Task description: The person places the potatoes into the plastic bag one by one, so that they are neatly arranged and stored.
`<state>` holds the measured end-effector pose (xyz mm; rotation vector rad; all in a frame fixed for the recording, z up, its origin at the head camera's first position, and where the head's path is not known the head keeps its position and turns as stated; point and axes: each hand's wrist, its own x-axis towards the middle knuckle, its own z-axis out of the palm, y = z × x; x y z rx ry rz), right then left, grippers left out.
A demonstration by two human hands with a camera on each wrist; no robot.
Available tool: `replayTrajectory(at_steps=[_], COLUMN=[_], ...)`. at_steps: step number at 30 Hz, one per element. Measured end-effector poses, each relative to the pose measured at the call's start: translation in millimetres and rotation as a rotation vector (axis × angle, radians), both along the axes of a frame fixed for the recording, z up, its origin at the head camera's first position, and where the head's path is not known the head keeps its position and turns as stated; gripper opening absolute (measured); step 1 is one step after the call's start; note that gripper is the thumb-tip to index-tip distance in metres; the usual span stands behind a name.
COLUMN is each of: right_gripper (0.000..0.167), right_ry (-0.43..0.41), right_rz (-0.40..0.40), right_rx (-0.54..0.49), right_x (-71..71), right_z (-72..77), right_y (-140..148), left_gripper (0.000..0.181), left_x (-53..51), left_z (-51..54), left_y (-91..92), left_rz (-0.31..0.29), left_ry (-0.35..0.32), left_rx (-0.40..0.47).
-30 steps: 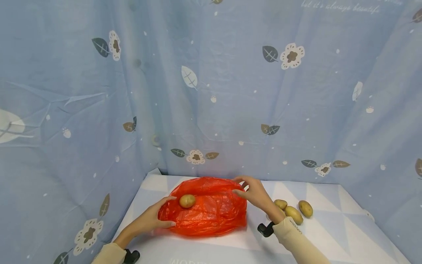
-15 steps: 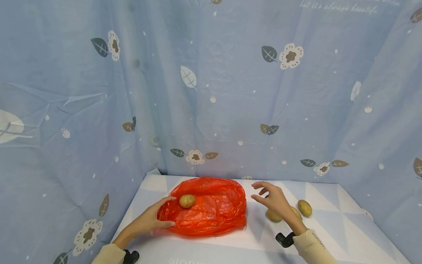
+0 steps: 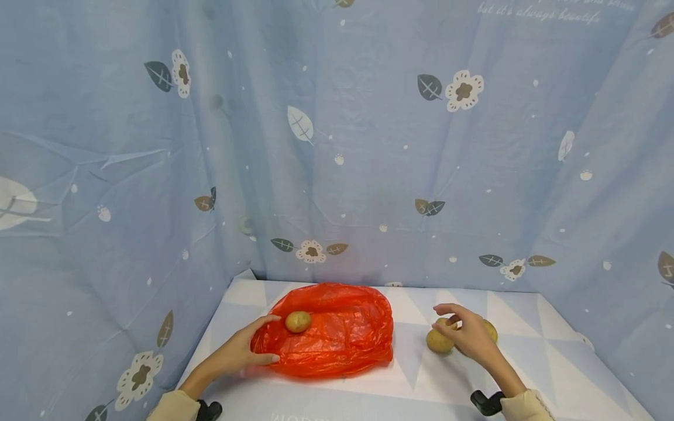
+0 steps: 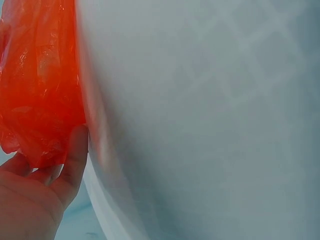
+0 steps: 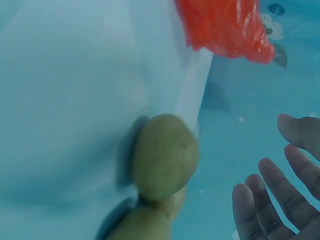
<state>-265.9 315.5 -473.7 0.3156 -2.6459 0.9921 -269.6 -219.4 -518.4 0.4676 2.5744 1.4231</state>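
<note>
A red plastic bag [image 3: 342, 336] lies spread on the table with its mouth up, and one potato [image 3: 298, 322] sits inside near its left end. My left hand [image 3: 239, 348] holds the bag's left end, thumb along the front edge and fingers at the back; the left wrist view shows the thumb against the red plastic. On the right, my right hand [image 3: 470, 334] hovers with loosely bent fingers above several loose potatoes [image 3: 438, 342], holding nothing. It partly hides them in the head view. The right wrist view shows a potato [image 5: 165, 157] apart from the fingers [image 5: 244, 202].
The table [image 3: 389, 389] has a pale cloth with blue triangles. A blue patterned curtain [image 3: 368, 146] closes off its back and sides. Black wrist straps [image 3: 487, 402] sit by the cream sleeves.
My right hand has moved from the bag's right rim rightward and down to the loose potatoes. The left hand, the bag and the potato in it have stayed in place.
</note>
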Motion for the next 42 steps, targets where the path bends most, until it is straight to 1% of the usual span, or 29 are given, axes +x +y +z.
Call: replayTrajectory(at_steps=[2,5,7,10,14,20,25,30,32,35,42], right_gripper=[0.037,0.037,0.037,0.039,0.042,0.042,0.043,0.049,0.052,0.056,0.055], right_ry=[0.015,0.013,-0.01,-0.062,-0.104,-0.098,-0.109,-0.163,-0.189,-0.207,-0.171], right_rz=[-0.016,-0.05,-0.082,-0.106,-0.114,-0.124,-0.145,-0.163,-0.161,-0.154,-0.164], right_rx=[0.016,0.047,0.058,0.053,0.053,0.09,0.119,0.129,0.125,0.11,0.121], right_x=[5.1,12.6,16.6,21.2,24.4,29.1,30.5,29.8,30.3,31.2,30.2], right_z=[-2.7,-6.2,-8.1,-9.0,-9.2,-12.6,-18.1,-26.3,-29.6,-32.9,-37.3], right_y=[8.1,19.6,26.2,34.5,43.5,58.0,67.2,73.0,74.8,76.5,76.7], left_gripper=[0.085,0.085,0.085,0.085,0.085,0.084,0.085,0.085,0.085,0.085,0.084], left_x=[-0.7,-1.4,-1.5,-1.2,-1.5,-1.9,-1.6,-1.0,-0.8,-0.9,0.3], left_z=[0.0,-0.3,-0.5,-0.9,-1.7,-0.4,-0.4,0.1,0.4,0.9,0.9], left_y=[0.4,0.7,0.6,0.1,-0.5,-0.5,-1.1,-1.1,-0.9,-0.4,-0.4], left_rz=[-0.004,-0.008,-0.008,-0.004,-0.003,-0.007,-0.01,0.001,0.001,-0.004,-0.006], left_ry=[-0.001,-0.001,-0.001,0.001,0.003,-0.009,-0.019,-0.032,-0.036,-0.036,-0.035], left_rx=[0.005,0.007,0.006,-0.003,-0.001,0.007,0.008,0.011,0.01,0.011,0.012])
